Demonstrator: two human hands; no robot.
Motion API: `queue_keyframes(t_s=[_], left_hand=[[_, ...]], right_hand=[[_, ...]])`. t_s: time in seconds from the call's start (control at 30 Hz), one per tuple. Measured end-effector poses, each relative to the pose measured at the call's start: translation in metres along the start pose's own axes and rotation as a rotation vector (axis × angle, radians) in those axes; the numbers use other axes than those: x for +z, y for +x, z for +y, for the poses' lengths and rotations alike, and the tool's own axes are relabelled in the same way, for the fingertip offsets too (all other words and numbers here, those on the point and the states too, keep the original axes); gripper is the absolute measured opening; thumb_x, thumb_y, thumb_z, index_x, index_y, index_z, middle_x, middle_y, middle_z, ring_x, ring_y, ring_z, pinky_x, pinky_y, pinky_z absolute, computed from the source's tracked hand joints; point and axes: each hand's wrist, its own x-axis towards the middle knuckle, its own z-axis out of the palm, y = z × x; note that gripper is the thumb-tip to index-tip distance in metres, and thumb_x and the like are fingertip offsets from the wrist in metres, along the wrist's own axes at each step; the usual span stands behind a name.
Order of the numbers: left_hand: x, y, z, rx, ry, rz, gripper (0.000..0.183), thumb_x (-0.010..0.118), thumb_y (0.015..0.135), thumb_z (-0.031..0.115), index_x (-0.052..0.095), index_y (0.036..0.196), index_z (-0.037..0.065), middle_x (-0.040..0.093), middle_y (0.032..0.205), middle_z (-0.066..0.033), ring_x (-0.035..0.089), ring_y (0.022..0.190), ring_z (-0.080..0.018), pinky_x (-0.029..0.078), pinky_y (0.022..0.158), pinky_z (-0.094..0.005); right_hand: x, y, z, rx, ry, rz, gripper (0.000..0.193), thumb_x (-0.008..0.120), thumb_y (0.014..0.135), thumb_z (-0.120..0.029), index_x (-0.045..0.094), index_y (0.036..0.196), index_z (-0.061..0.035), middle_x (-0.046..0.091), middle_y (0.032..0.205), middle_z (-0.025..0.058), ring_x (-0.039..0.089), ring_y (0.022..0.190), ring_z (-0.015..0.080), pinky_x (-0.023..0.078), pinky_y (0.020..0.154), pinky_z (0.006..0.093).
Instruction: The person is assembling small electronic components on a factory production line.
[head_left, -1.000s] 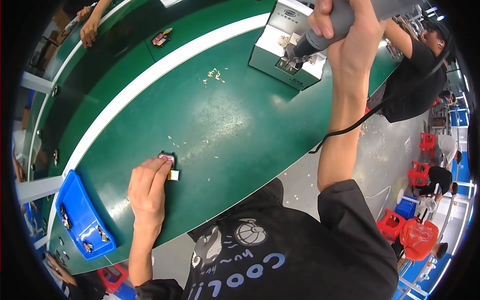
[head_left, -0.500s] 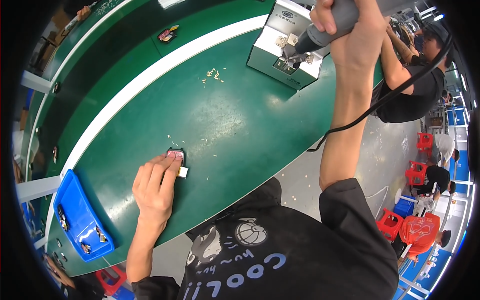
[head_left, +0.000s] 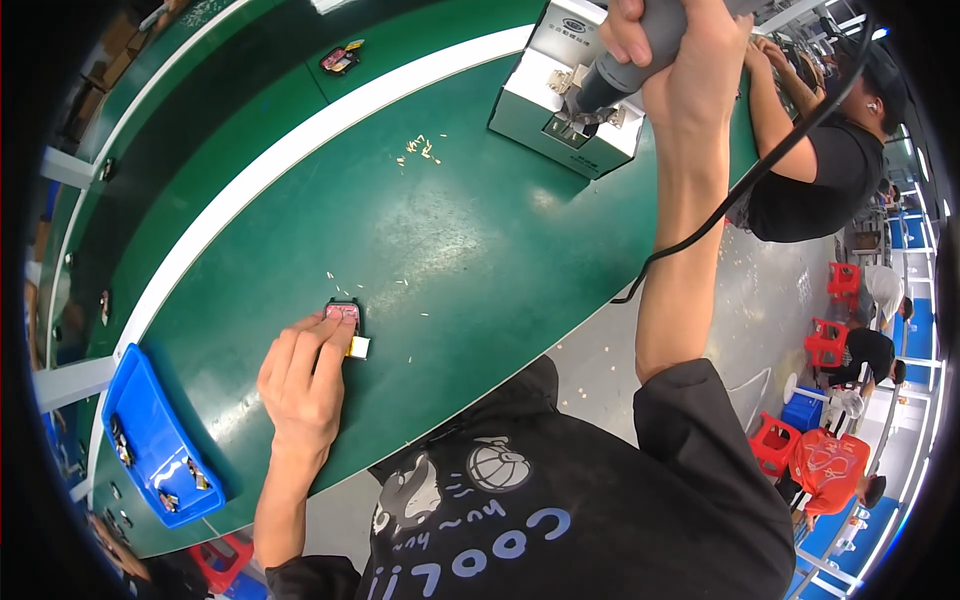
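Observation:
With its fingers over a small electronic device [head_left: 343, 311], my left hand [head_left: 303, 384] holds it down on the green tabletop. The device has a black casing and a pinkish-red inside. A small white-and-yellow piece [head_left: 358, 347] sticks out beside my fingertips. At the upper right, my right hand [head_left: 692, 88] is wrapped round a grey electric screwdriver [head_left: 612, 80] with a black cord. Its lower end is at the metal mechanism of a pale box-shaped screw feeder [head_left: 565, 142]. Whether the bit touches a screw there is too small to tell.
Small loose screws [head_left: 420, 150] are scattered on the table. A blue tray [head_left: 160, 410] with several small assemblies stands at the left. Beyond the white rail [head_left: 300, 120], another device [head_left: 341, 57] lies on a green surface. A co-worker [head_left: 825, 165] in black sits at the right.
My right hand and the screwdriver have shifted slightly left at the screw feeder. My left hand stays on the device. The co-worker's arms have moved a little.

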Motion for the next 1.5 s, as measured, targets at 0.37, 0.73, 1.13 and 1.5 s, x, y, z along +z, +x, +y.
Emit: queue_keyframes(t_s=[0.37, 0.73, 1.13, 1.5], left_hand=[[-0.003, 0.009, 0.005, 0.055, 0.032, 0.032, 0.034, 0.069, 0.066, 0.004, 0.073, 0.099, -0.002, 0.07, 0.094, -0.009, 0.069, 0.088, -0.0258, 0.055, 0.066, -0.0334], [-0.003, 0.001, 0.001, 0.011, 0.009, 0.012, 0.032, 0.069, 0.067, 0.003, 0.073, 0.098, -0.001, 0.07, 0.094, -0.0082, 0.069, 0.087, -0.0248, 0.055, 0.065, -0.0324], [0.003, -0.004, -0.005, 0.021, 0.024, 0.043, 0.032, 0.069, 0.065, 0.001, 0.074, 0.097, -0.001, 0.071, 0.092, -0.0082, 0.069, 0.084, -0.0246, 0.056, 0.064, -0.0326], [0.009, -0.015, 0.003, 0.113, 0.108, 0.084, 0.023, 0.072, 0.074, 0.0, 0.072, 0.097, -0.002, 0.067, 0.094, -0.0061, 0.056, 0.068, -0.0145, 0.043, 0.052, -0.0251]], right_hand=[[0.003, -0.081, -0.051, 0.13, 0.718, -0.703, 0.028, 0.061, 0.09, -0.015, 0.052, 0.111, 0.0017, 0.066, 0.094, 0.0185, 0.056, 0.048, 0.0188, 0.049, 0.047, 0.0322], [0.048, -0.126, -0.091, 0.402, 0.88, -0.859, 0.023, 0.047, 0.094, -0.001, 0.051, 0.071, -0.0032, 0.056, 0.065, 0.0032, 0.048, 0.047, 0.0152, 0.041, 0.044, 0.0337], [0.065, -0.149, -0.09, 0.467, 1.1, -0.697, 0.018, 0.051, 0.093, -0.009, 0.053, 0.075, -0.0059, 0.053, 0.062, 0.0047, 0.047, 0.044, 0.019, 0.04, 0.038, 0.0384], [0.072, -0.136, -0.023, -0.062, 0.716, -0.751, 0.03, 0.06, 0.095, -0.015, 0.05, 0.12, -0.0019, 0.062, 0.072, 0.0089, 0.055, 0.047, 0.0191, 0.049, 0.044, 0.0313]])
